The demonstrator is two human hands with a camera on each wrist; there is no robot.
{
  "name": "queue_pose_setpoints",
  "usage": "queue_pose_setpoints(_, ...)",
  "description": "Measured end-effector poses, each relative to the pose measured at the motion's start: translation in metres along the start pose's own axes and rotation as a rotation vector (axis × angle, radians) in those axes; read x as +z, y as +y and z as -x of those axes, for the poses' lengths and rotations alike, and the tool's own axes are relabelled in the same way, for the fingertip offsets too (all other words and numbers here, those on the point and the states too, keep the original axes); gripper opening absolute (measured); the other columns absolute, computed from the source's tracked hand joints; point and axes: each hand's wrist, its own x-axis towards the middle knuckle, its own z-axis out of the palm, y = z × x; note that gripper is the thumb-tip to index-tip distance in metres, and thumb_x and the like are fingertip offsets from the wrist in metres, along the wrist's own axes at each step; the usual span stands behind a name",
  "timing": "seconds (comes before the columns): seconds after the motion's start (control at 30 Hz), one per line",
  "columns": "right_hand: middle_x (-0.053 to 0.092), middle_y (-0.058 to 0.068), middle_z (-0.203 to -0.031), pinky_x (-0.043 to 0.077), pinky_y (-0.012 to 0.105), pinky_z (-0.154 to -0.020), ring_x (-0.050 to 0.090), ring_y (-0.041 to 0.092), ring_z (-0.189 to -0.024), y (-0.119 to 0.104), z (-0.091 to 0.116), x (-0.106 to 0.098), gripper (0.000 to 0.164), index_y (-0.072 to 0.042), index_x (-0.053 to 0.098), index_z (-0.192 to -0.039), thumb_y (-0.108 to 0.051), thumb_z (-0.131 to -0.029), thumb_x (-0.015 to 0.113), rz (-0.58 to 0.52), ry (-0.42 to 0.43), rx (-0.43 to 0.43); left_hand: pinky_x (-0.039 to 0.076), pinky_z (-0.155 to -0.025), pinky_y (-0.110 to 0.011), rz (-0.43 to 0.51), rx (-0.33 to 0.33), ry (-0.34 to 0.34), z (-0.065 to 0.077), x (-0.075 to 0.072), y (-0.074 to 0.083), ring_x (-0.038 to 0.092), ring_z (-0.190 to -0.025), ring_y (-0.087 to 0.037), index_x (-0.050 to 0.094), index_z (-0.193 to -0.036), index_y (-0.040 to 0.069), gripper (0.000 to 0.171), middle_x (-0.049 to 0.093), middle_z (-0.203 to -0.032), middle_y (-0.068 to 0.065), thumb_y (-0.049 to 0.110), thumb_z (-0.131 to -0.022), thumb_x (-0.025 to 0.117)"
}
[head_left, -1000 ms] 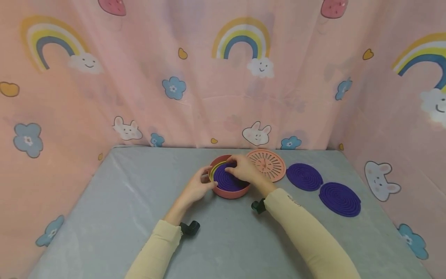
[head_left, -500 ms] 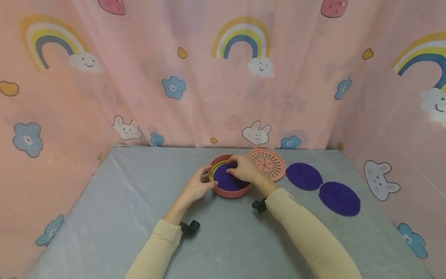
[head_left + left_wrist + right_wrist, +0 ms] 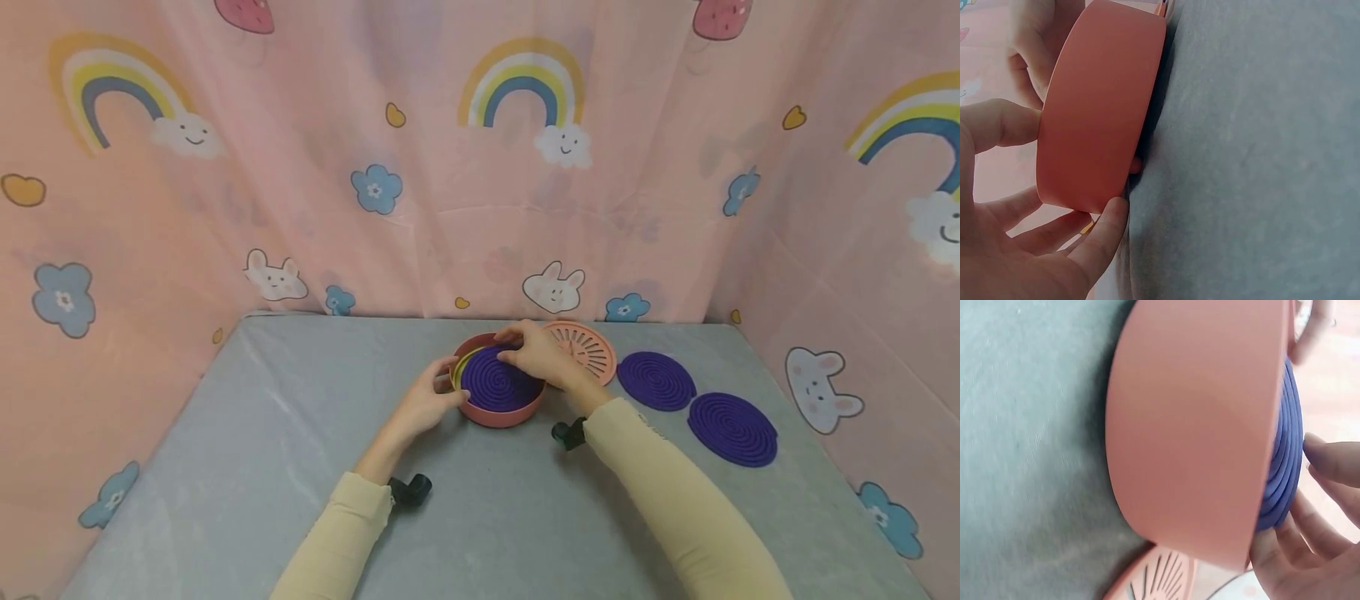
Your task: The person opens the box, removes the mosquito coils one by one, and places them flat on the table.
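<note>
Pinching the coil [image 3: 498, 383] by its far right edge, the right hand [image 3: 536, 350] holds it tilted in the bowl [image 3: 498, 419], right side above the rim. The left hand [image 3: 423, 402] hugs the bowl's left side with thumb and fingers. The coil might slip and flop down if the pinch is weak. If the left hand lets go, the bowl might slide into the grate [image 3: 590, 350].

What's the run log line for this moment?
left grip: holds pink dish; right grip: pinches purple coil partly inside; slotted disc: beside dish; two more coils: on table
</note>
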Motion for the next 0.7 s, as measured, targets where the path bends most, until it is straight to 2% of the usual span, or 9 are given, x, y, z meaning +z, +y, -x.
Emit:
queue_pose_setpoints(0.27,0.064,0.015,-0.128,0.050,0.052,-0.099,0.059,0.035,-0.120,0.007,0.005,-0.015,0.027,-0.010,0.069,-0.122,-0.010,-0.095,0.070,-0.050,-0.037,0.020,0.041,-0.107,-0.059,-0.001,0.001,0.005,0.001,0.001,0.001,0.051,-0.135,-0.038,0.045,-0.151,0.012,0.066,0.046,-0.152,-0.018,0.016,-0.091,0.073)
queue_pose_setpoints(0.4,0.063,0.015,-0.128,0.049,0.053,-0.100,0.058,0.035,-0.121,0.009,0.008,-0.022,0.028,-0.011,0.070,-0.123,-0.009,-0.095,0.071,-0.067,-0.053,0.003,0.041,-0.107,-0.058,0.001,0.001,0.005,0.001,0.001,0.001,0.051,-0.135,-0.036,0.046,-0.151,0.013,0.066,0.046,-0.152,-0.017,0.017,-0.092,0.073)
queue_pose_setpoints(0.7,0.063,0.017,-0.122,0.054,0.044,-0.091,0.060,0.033,-0.113,0.003,0.020,-0.038,0.032,-0.006,0.067,-0.128,-0.011,-0.096,0.071,-0.191,-0.033,0.002,0.043,-0.105,-0.056,-0.003,0.006,0.001,-0.001,0.000,0.000,0.052,-0.133,-0.035,0.046,-0.151,0.012,0.067,0.046,-0.152,-0.017,0.016,-0.090,0.074)
